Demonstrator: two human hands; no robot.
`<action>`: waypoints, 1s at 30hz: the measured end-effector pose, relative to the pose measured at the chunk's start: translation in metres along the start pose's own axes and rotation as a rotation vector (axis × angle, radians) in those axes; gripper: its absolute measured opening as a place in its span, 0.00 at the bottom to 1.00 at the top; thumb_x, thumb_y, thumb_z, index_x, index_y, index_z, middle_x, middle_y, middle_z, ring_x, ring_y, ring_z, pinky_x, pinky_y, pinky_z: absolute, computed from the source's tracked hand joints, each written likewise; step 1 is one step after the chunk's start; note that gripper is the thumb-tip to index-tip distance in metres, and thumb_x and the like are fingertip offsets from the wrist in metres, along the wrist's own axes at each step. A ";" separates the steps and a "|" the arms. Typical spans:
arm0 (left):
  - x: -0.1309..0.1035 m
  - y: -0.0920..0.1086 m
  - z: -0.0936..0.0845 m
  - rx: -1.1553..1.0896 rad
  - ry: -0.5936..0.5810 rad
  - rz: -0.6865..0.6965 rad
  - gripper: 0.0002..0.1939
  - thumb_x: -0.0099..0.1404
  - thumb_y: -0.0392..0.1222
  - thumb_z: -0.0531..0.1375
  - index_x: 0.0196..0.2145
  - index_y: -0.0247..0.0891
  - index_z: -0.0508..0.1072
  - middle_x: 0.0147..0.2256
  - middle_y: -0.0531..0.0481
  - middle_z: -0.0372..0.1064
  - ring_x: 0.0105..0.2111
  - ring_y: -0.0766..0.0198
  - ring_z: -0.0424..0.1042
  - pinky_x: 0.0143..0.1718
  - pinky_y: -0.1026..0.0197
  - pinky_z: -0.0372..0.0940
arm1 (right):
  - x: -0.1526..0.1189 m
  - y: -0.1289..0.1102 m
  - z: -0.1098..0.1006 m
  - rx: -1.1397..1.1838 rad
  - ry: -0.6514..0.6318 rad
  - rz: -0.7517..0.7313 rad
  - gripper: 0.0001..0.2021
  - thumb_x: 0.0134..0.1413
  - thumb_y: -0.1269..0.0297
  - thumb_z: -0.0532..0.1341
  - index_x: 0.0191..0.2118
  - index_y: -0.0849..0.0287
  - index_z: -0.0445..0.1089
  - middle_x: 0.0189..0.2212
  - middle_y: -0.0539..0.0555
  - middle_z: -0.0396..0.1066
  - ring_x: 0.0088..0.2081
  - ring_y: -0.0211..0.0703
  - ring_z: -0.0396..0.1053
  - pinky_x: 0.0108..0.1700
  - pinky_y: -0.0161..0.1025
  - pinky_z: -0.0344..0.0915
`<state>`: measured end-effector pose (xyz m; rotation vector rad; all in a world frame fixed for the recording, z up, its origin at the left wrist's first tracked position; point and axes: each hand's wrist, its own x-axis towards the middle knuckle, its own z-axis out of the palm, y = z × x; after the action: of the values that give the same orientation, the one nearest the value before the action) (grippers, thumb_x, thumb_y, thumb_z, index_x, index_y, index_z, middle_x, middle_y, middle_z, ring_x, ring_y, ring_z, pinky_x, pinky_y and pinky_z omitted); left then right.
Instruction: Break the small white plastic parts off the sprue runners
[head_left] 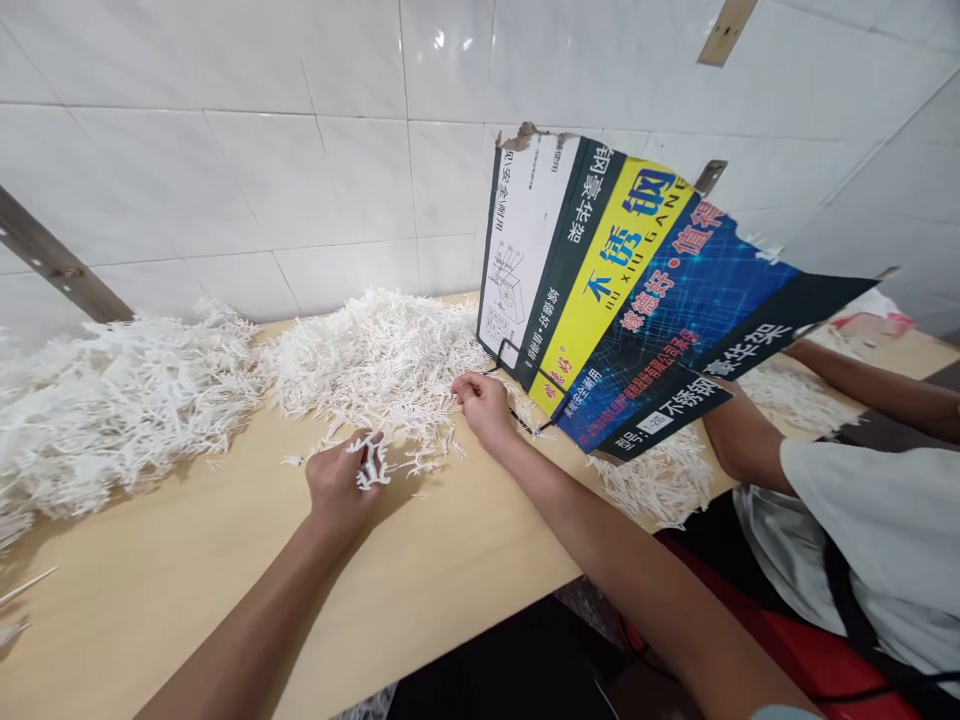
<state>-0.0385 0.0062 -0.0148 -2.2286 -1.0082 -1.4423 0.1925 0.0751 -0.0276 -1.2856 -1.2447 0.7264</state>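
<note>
My left hand [339, 480] is closed around several small white branched pieces [373, 462], which look like plastic and stick out past the thumb and fingers. Just above the tabletop, my right hand [484, 405] has its fingers drawn together in a pinch at the right edge of a loose heap of the same white pieces [375, 355]. Whatever sits between those fingertips is too small or hidden to make out. A few stray pieces [424, 460] lie on the wood between both hands.
A printed cardboard panel [600, 280] stands tilted right of my right hand, held by dark wire. A larger white heap [120, 400] covers the table's [187, 590] left side. Beyond the panel, another person's arm [742, 430] and more white pieces [660, 480] show. A tiled wall [345, 200] rises behind.
</note>
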 end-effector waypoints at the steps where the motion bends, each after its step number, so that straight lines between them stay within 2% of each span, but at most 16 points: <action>1: 0.001 -0.001 0.000 0.009 -0.002 -0.007 0.12 0.53 0.30 0.55 0.33 0.38 0.74 0.17 0.56 0.67 0.15 0.66 0.65 0.20 0.66 0.57 | 0.000 -0.001 0.000 -0.017 -0.015 -0.037 0.10 0.58 0.61 0.61 0.29 0.58 0.77 0.23 0.51 0.72 0.27 0.41 0.68 0.32 0.37 0.63; 4: 0.001 -0.005 0.001 0.025 -0.032 -0.028 0.10 0.54 0.30 0.54 0.32 0.37 0.73 0.19 0.54 0.70 0.16 0.66 0.66 0.21 0.66 0.59 | -0.006 -0.007 0.003 -0.065 -0.075 -0.154 0.09 0.58 0.62 0.63 0.38 0.58 0.81 0.34 0.54 0.79 0.33 0.44 0.72 0.37 0.39 0.67; 7: -0.001 -0.008 0.004 0.039 -0.041 -0.066 0.11 0.54 0.31 0.54 0.33 0.37 0.74 0.19 0.54 0.70 0.16 0.65 0.68 0.21 0.65 0.60 | -0.012 -0.016 0.006 -0.094 -0.147 -0.282 0.11 0.62 0.63 0.61 0.44 0.56 0.81 0.44 0.56 0.80 0.42 0.45 0.75 0.45 0.40 0.68; 10: -0.005 -0.011 0.006 0.050 -0.058 -0.109 0.12 0.53 0.32 0.54 0.34 0.37 0.75 0.19 0.53 0.70 0.16 0.64 0.67 0.22 0.65 0.60 | -0.016 -0.022 0.005 -0.089 -0.170 -0.360 0.12 0.65 0.64 0.58 0.40 0.57 0.81 0.43 0.56 0.79 0.46 0.46 0.75 0.51 0.41 0.67; 13: -0.006 -0.013 0.007 0.052 -0.072 -0.132 0.11 0.53 0.33 0.55 0.33 0.37 0.75 0.19 0.53 0.70 0.16 0.64 0.67 0.22 0.65 0.59 | -0.019 -0.027 0.000 -0.053 -0.171 -0.370 0.13 0.65 0.65 0.57 0.36 0.57 0.80 0.39 0.56 0.79 0.43 0.46 0.75 0.48 0.41 0.67; 15: -0.005 -0.014 0.007 0.055 -0.076 -0.139 0.11 0.53 0.32 0.55 0.32 0.37 0.75 0.19 0.53 0.69 0.17 0.64 0.67 0.22 0.65 0.59 | -0.022 -0.030 -0.003 0.013 -0.248 -0.343 0.14 0.65 0.64 0.56 0.34 0.58 0.79 0.35 0.54 0.77 0.39 0.45 0.73 0.44 0.40 0.66; 17: -0.003 -0.012 0.007 0.062 -0.070 -0.123 0.12 0.52 0.31 0.55 0.33 0.37 0.74 0.19 0.54 0.69 0.17 0.64 0.67 0.22 0.65 0.59 | -0.028 -0.034 -0.003 0.112 -0.377 -0.279 0.15 0.65 0.60 0.57 0.34 0.58 0.79 0.30 0.53 0.74 0.34 0.42 0.70 0.39 0.39 0.64; 20: 0.000 -0.009 0.006 0.059 -0.046 -0.068 0.12 0.53 0.30 0.55 0.34 0.37 0.74 0.19 0.54 0.70 0.17 0.65 0.68 0.23 0.66 0.59 | -0.036 -0.040 0.001 0.259 -0.496 -0.138 0.13 0.60 0.54 0.63 0.38 0.58 0.79 0.29 0.51 0.71 0.32 0.41 0.68 0.36 0.37 0.63; 23: 0.003 -0.006 0.006 0.058 -0.054 -0.047 0.12 0.53 0.30 0.54 0.34 0.37 0.74 0.19 0.54 0.70 0.17 0.66 0.67 0.22 0.66 0.57 | -0.039 -0.045 0.009 0.343 -0.515 -0.007 0.12 0.54 0.54 0.68 0.36 0.59 0.78 0.26 0.50 0.70 0.29 0.39 0.66 0.31 0.36 0.60; 26: 0.005 -0.003 0.006 0.055 -0.056 -0.058 0.11 0.51 0.29 0.54 0.31 0.38 0.72 0.18 0.55 0.67 0.16 0.66 0.64 0.21 0.65 0.56 | -0.036 -0.047 0.011 0.404 -0.522 0.097 0.12 0.53 0.54 0.68 0.31 0.59 0.77 0.19 0.47 0.66 0.22 0.35 0.58 0.25 0.35 0.53; 30: 0.006 -0.002 0.005 0.019 -0.048 -0.067 0.08 0.51 0.29 0.54 0.27 0.39 0.69 0.17 0.56 0.64 0.16 0.66 0.62 0.21 0.65 0.56 | -0.029 -0.045 0.003 0.415 -0.470 0.109 0.14 0.50 0.53 0.71 0.28 0.59 0.77 0.16 0.47 0.64 0.20 0.34 0.54 0.23 0.35 0.47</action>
<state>-0.0349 0.0131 -0.0117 -2.2458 -1.1172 -1.4062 0.1719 0.0394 0.0074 -0.8680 -1.3045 1.3442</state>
